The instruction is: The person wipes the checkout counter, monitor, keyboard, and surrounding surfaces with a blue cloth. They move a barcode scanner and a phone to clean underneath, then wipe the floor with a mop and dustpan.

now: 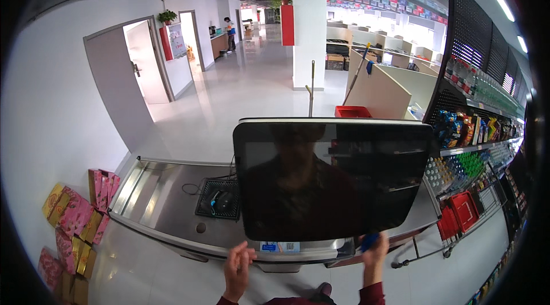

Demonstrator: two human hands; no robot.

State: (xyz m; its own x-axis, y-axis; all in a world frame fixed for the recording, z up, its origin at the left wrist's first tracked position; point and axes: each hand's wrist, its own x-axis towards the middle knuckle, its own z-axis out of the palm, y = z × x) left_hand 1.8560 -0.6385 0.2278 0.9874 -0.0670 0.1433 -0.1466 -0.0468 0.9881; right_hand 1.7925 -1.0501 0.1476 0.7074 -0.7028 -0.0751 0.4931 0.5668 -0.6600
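My right hand (376, 253) grips a blue item (368, 242), possibly a cloth, just under the lower right corner of a monitor. My left hand (237, 269) is raised at the counter's front edge, fingers loosely bent and apart, holding nothing. The large black monitor (326, 184) has a dark screen that reflects a person. It stands on a metal-topped checkout counter (172, 202). Between my hands, a blue and white printed card (279, 247) with a square code lies below the screen. Left of the monitor sits a black plastic basket (218, 198) with a dark, cabled object inside.
Pink and gold boxes (75, 215) are stacked by the left wall. Store shelves (477, 133) with bottles and snack bags run along the right. Red shopping baskets (464, 210) rest near a metal cart frame (425, 257). Another person (230, 32) stands far down the corridor.
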